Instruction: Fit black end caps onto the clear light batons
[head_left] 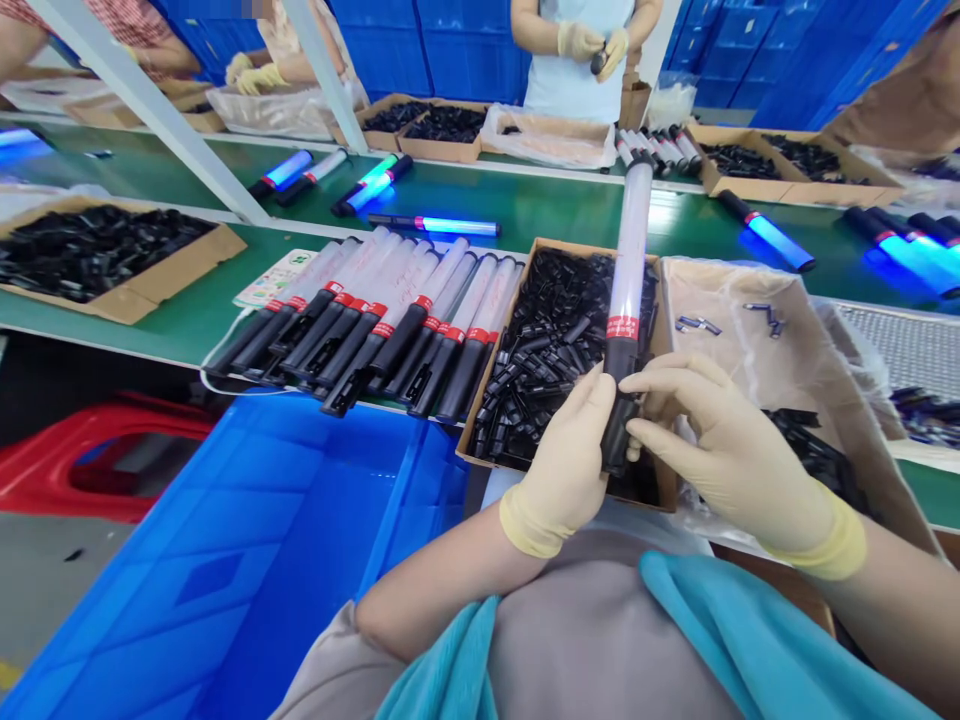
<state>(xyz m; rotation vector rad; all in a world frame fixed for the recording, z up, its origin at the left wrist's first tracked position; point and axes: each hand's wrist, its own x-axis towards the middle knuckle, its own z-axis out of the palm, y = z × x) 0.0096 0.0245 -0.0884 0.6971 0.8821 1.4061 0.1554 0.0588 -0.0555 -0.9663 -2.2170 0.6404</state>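
Note:
A light baton (631,250) with a clear tube, a red band and a black handle stands nearly upright before me. My left hand (564,462), in a cream glove, is wrapped round its handle. The gloved fingers of my right hand (724,450) close on the handle's right side, at what looks like a black clip; the fingers partly hide it. Beneath the baton is a cardboard box (551,330) full of small black clip-like parts. Left of that box lies a row of several similar batons (390,310), unlit.
A blue bin (300,540) stands below the bench at left, near a red stool (97,450). A lined box (750,290) holding a few small parts is at right. Lit blue batons (457,227) lie on the green belt (555,210). Co-workers' gloved hands (592,45) work across it.

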